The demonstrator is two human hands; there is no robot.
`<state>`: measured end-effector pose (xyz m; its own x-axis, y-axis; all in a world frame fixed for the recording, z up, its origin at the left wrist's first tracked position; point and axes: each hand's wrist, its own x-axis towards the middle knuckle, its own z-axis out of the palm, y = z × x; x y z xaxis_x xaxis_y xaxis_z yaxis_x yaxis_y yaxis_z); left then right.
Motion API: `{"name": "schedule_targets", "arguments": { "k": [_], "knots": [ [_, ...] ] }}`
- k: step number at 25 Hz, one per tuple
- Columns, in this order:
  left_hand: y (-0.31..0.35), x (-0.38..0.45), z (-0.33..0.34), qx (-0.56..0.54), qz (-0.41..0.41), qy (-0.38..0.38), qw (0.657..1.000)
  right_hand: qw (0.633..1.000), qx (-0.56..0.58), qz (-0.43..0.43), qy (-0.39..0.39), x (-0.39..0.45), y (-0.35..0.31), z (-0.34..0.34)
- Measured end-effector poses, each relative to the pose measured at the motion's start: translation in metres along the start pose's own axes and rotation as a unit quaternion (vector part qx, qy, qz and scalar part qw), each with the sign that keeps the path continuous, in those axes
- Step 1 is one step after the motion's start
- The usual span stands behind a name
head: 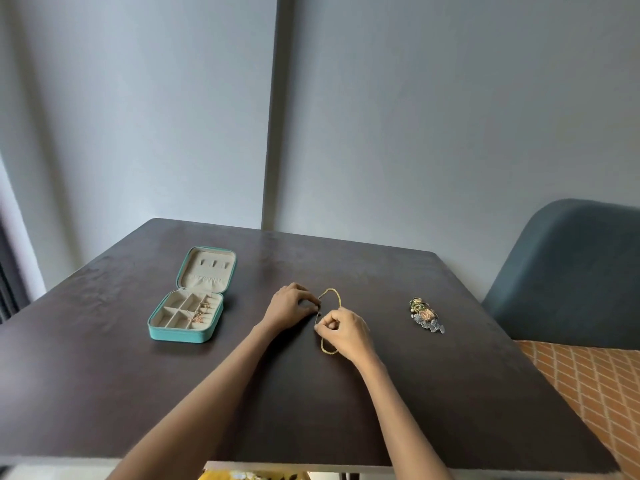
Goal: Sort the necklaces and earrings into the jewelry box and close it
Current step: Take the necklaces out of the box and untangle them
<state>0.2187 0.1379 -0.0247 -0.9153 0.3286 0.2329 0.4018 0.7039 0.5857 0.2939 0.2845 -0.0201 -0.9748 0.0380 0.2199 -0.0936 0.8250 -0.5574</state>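
both hands work a gold necklace [333, 308] at the middle of the dark table [104, 393]: the left hand [289, 306] pinches one end of the chain near the clasp and the right hand [343, 329] pinches it just beside, the rest lying in a loop on the wood. to do this well, i would gather the chain into one loose coil before lifting, so nothing trails or knots. then carry it left to the open teal jewelry box [183, 336], well apart, leaving the earring pile [426, 315] on the right for later.
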Motion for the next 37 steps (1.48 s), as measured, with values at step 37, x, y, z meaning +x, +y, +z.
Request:
{"name": "schedule_targets", "arguments": {
  "k": [37],
  "knots": [
    [0.006, -0.013, 0.005, 0.192, 0.161, 0.059, 0.966, 0.958, 0.209, 0.177, 0.082, 0.036, 0.008, 0.01]
  ]
}}
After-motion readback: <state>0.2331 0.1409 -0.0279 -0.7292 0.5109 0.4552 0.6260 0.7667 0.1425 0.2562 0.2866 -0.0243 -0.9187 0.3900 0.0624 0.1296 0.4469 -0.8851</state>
